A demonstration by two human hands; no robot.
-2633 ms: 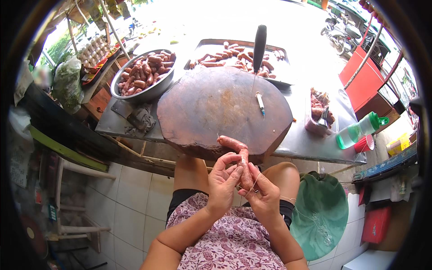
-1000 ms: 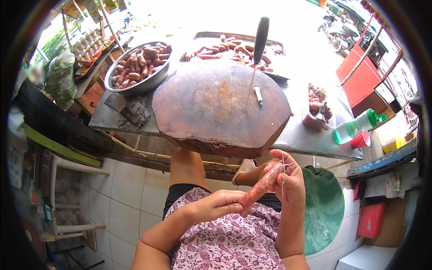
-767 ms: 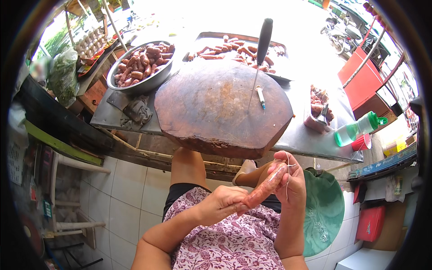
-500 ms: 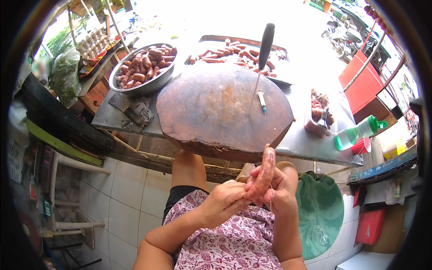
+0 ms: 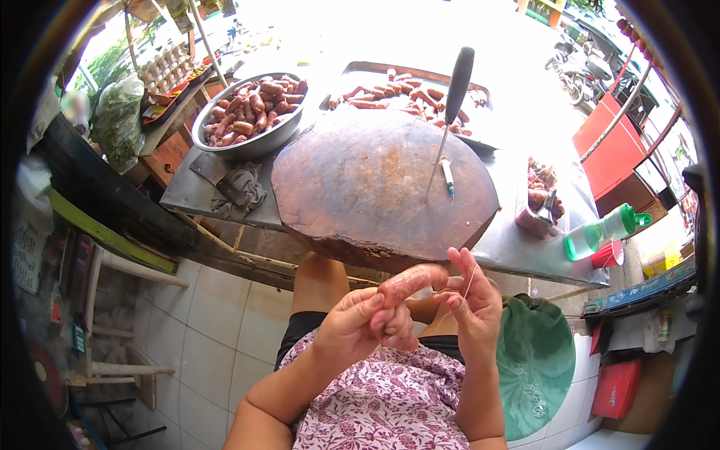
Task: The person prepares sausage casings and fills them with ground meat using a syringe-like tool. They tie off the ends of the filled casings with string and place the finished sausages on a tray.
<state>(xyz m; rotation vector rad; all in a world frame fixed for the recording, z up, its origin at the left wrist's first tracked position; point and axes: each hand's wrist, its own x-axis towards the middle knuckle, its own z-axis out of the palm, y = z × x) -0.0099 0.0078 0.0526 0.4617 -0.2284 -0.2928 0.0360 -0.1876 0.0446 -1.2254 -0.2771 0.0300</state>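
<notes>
My left hand (image 5: 352, 322) is closed around a plump pinkish sausage (image 5: 412, 281), held above my lap in front of the block. The sausage lies almost level, its far end pointing at my right hand (image 5: 478, 307). That hand has a thin pale string (image 5: 471, 280) drawn between its fingers beside the sausage's tip; the loose end trails down past the wrist. Another bit of sausage shows under my left fingers, partly hidden. Just beyond my hands is a thick wooden chopping block (image 5: 375, 176), with a black-handled knife (image 5: 459, 86) standing upright in it and a small syringe (image 5: 448, 176) lying beside the blade.
A metal bowl (image 5: 255, 145) of sausages stands back left, a tray (image 5: 367, 67) of sausages behind the block. A cleaver and grey rag (image 5: 244, 187) lie left. To the right are a tub of meat (image 5: 534, 217), a green bottle (image 5: 600, 232) and a red cup (image 5: 607, 255).
The sausage has swung from upright to nearly level, its tip now toward the right. My right hand has come off the sausage and lifted, with the string across its fingers. The view shifted slightly.
</notes>
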